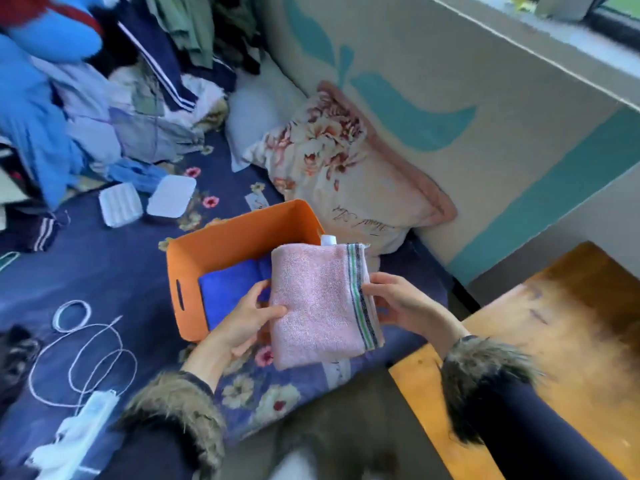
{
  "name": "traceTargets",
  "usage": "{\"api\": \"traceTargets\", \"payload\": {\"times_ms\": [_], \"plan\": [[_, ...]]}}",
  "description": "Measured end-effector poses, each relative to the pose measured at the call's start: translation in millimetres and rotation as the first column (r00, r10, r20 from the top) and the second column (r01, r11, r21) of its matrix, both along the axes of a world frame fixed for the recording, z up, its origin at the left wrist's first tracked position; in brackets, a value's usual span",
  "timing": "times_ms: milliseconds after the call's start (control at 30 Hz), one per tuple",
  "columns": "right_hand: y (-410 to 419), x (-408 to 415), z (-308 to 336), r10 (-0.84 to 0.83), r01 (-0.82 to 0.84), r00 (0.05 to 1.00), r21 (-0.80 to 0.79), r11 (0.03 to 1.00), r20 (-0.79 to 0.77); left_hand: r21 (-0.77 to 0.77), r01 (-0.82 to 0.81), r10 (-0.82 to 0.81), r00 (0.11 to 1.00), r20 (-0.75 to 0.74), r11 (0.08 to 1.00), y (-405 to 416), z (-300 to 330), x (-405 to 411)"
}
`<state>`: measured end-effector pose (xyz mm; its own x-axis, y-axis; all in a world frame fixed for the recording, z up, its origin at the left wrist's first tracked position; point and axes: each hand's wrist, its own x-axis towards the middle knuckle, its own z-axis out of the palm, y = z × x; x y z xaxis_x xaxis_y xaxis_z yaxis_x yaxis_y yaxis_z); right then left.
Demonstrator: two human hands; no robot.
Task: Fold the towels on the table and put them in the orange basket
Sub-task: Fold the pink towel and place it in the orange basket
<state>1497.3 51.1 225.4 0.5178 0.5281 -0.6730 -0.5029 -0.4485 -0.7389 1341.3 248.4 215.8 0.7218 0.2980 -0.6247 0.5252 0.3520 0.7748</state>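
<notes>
The left hand (247,318) grips the left edge of a folded pink towel (317,303): its thumb lies on top of the terry cloth, and the other fingers curl under it and are mostly hidden. The right hand (398,301) holds the opposite edge, the one with the green and dark stripes. Its thumb and fingers are bent round this border in a light pinch — the fingertips touch the striped band and the rest goes behind the cloth. Both wrists come out of dark sleeves with brown fur cuffs.

The towel is held flat between the two hands, in the air, over the near right part of the orange basket (221,244). It covers that corner of the basket from the camera.

The basket stands on a dark blue bedsheet with flowers (114,271). It has a slot handle in its left wall. Inside it lies a folded blue towel (230,289), against the left side and the bottom. Behind the pink towel, at the far right corner of the basket, a small white object (328,240) shows — what it is cannot be told.

A flowered pillow (346,168) leans on the wall behind the basket. A wooden table (554,341) stands at the right, and a pile of clothes (86,98) lies at the far left.
</notes>
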Motion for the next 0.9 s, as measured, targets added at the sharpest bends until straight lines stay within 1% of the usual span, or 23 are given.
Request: {"api": "traceTargets", "payload": {"times_ms": [167,300,400,467,567,700,800,900], "plan": [[91.1,10.7,-14.2,0.101,-0.1,0.995,-0.022,0.995,0.011,0.061,-0.142,0.146,0.987,-0.06,0.988,67.7,-13.5,-5.5],[146.7,24.2,-35.6,0.151,-0.152,0.988,-0.04,0.988,-0.024,0.082,-0.217,0.226,0.967,-0.12,0.973,104.8,-36.8,1.6],[184.7,38.8,-69.5,0.183,-0.187,0.982,-0.073,0.98,-0.054,0.092,-0.231,0.245,0.95,-0.191,0.969,129.4,-61.9,15.1],[207.8,46.7,-99.9,0.204,-0.213,0.975,-0.104,0.971,-0.093,0.098,-0.264,0.28,0.929,-0.241,0.96,144.3,-84.8,24.9],[235.1,52.6,-151.2,0.237,-0.257,0.962,-0.165,0.952,-0.133,0.135,-0.269,0.298,0.907,-0.298,0.954,158.8,-124.1,34.3],[256.1,44.2,-208.4,0.271,-0.295,0.953,-0.197,0.935,-0.138,0.282,-0.261,0.357,0.855,-0.376,0.923,172.9,-175.1,32.8],[268.1,31.8,-227.7,0.302,-0.32,0.946,-0.187,0.929,-0.121,0.425,-0.23,0.421,0.793,-0.44,0.876,177.0,-201.3,29.7],[277.6,26.2,-237.8,0.312,-0.318,0.948,-0.202,0.926,-0.062,0.551,-0.163,0.456,0.769,-0.449,0.818,175.4,-211.2,33.9]]}}
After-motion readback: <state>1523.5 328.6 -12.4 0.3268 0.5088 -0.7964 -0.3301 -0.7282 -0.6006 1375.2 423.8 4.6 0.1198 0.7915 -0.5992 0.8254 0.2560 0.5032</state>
